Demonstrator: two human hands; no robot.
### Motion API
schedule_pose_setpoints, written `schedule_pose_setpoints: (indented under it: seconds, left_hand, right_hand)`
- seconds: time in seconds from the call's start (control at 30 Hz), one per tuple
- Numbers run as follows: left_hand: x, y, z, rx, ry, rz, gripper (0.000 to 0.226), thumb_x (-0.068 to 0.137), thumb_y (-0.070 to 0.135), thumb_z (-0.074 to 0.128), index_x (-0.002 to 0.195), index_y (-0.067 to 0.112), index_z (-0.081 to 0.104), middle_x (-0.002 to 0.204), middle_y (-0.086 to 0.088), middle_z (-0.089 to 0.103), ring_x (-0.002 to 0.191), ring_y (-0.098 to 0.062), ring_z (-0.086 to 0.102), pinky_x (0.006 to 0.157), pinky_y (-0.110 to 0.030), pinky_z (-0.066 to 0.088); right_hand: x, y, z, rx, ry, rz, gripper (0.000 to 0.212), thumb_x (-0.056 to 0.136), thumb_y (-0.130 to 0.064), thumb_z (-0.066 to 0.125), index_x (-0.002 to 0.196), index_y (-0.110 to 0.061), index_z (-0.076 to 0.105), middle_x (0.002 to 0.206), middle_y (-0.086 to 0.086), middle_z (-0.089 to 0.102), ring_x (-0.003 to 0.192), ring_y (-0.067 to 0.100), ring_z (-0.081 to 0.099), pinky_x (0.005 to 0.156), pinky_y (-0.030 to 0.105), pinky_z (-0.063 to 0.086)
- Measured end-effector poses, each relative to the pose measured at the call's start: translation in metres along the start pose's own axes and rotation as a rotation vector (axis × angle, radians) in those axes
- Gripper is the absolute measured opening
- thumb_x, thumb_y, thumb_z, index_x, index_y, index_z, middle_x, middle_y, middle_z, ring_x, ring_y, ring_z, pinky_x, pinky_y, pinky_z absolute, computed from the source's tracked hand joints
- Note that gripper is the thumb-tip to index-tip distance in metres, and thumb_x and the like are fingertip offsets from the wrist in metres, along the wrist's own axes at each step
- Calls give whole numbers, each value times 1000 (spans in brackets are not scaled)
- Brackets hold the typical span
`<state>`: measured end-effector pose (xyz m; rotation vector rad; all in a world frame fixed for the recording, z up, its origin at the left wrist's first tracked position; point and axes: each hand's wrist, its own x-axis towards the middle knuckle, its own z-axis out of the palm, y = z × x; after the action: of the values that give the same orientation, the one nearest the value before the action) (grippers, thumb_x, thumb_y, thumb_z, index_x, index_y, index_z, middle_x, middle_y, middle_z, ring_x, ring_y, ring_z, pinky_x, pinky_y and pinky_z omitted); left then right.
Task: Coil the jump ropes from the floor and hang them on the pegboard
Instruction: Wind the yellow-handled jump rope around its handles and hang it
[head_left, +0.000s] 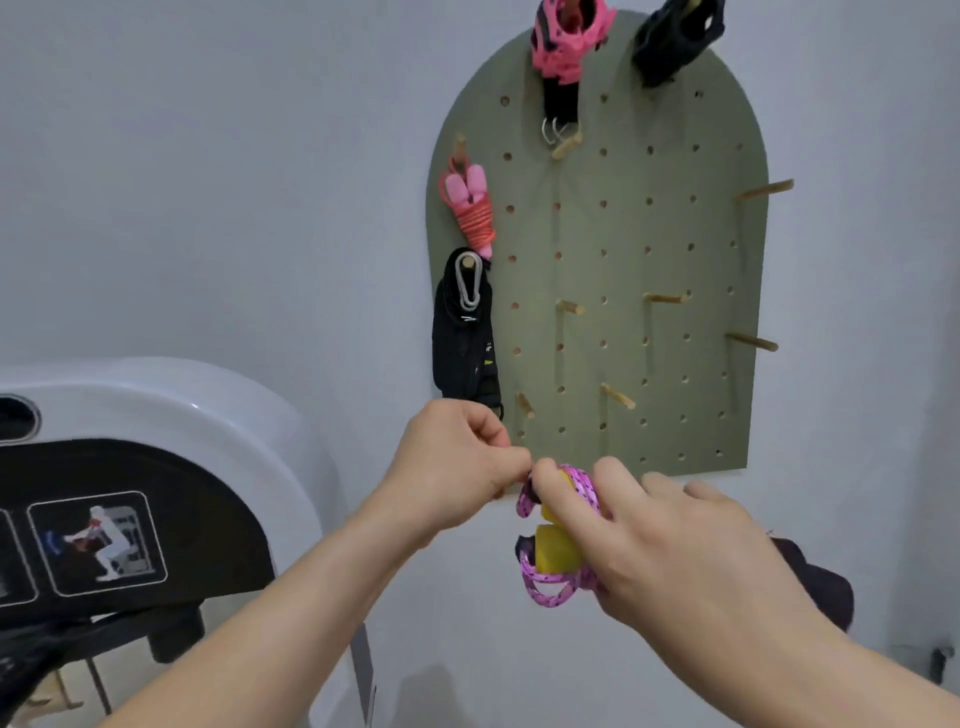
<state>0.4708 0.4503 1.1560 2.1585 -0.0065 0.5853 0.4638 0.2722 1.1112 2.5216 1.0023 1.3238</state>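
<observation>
- Pale grey wall fills the background, with an arched green pegboard (623, 270) mounted on it and a white exercise machine (171, 415) at the near left.
- Already hanging on the board's left edge: a coiled pink jump rope (474, 210) and a black strap bundle (465, 338); more pink and black gear sits on the top pegs.
- Several wooden pegs stand bare, among them a low bare peg (618, 396) just above the hands.
- Both hands meet just below the board's bottom edge, holding a coiled purple jump rope (566, 540) with yellow handles.
- The right hand (670, 556) wraps the bundle from the right, fingers curled shut around the coils and a handle.
- The left hand (457, 462) is closed to a pinch, thumb and forefinger on a strand at the top of the coil.
- Judged step: finishing or securing the wrap so the coil holds together.
- Next move likely calls for opening a loop at the top, lifting the bundle to a bare peg and slipping the loop over it without the coils loosening.
</observation>
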Motion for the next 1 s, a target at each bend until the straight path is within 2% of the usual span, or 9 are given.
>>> schedule_pose_setpoints:
  seconds: [0.1, 0.3, 0.37, 0.43, 0.53, 0.6, 0.73, 0.83, 1.0]
  left_hand:
    - [5, 4, -2, 229, 66, 195, 16, 61, 16, 68, 57, 15, 52, 48, 8, 48, 48, -9, 39, 49, -25, 37]
    - [21, 35, -19, 472, 428, 674, 3, 70, 15, 53, 70, 14, 50, 57, 3, 47, 50, -20, 45, 45, -37, 41]
    - [24, 46, -21, 443, 456, 735, 8, 74, 15, 52, 79, 17, 58, 63, 6, 55, 51, -14, 48, 47, -34, 45]
    - [26, 54, -25, 350, 453, 770, 13, 75, 11, 57, 82, 19, 65, 67, 11, 61, 54, -5, 51, 53, -26, 47]
    - [28, 59, -33, 215, 453, 775, 19, 77, 4, 64, 77, 23, 67, 63, 19, 58, 55, 5, 53, 53, -6, 38]
    - [27, 59, -37, 123, 436, 779, 25, 79, 3, 64, 78, 28, 66, 66, 18, 61, 53, 1, 55, 51, -9, 40]
    - [15, 63, -40, 54, 420, 769, 20, 79, 13, 60, 80, 32, 66, 71, 17, 65, 58, -5, 62, 53, -15, 48]
    - [6, 61, -52, -4, 476, 660, 30, 74, 3, 69, 73, 33, 66, 66, 16, 65, 54, -1, 55, 52, -6, 39]
    - [1, 56, -70, -230, 274, 485, 37, 78, -2, 61, 81, 33, 50, 69, 1, 66, 54, -13, 42, 54, -20, 40]
  right_hand:
    - [5, 7, -5, -150, 58, -56, 58, 63, -7, 49, 120, -13, 59, 67, 12, 44, 43, 21, 32, 48, 30, 21]
    - [34, 30, -7, -128, 242, 8, 61, 78, 0, 29, 134, -16, 47, 79, 8, 46, 51, 24, 37, 48, 33, 28]
    - [38, 27, -3, 56, 274, 78, 60, 76, -10, 53, 134, -23, 47, 82, 3, 44, 49, 21, 33, 43, 31, 29]
    - [39, 25, -6, 456, 120, 162, 72, 70, -35, 71, 132, -46, 36, 92, -7, 38, 52, 17, 42, 43, 27, 40]
    - [51, 31, -15, 1177, -69, 288, 73, 65, -66, 65, 122, -67, 20, 103, -20, 34, 100, 0, 54, 84, 20, 50]
    - [65, 40, -16, 1335, -79, 271, 64, 68, -77, 56, 123, -71, 24, 116, -21, 42, 112, -8, 48, 97, 18, 43]
    - [94, 45, -29, 1549, -217, 130, 54, 82, -53, 68, 132, -46, 48, 129, -9, 61, 125, 6, 52, 105, 29, 43]
    - [107, 40, -43, 1416, -212, 137, 38, 78, -42, 75, 112, -42, 59, 111, 3, 67, 106, 21, 63, 96, 37, 51]
    - [128, 20, -59, 492, -149, 319, 61, 62, -75, 64, 102, -40, 34, 94, -8, 41, 78, 20, 54, 67, 32, 48]
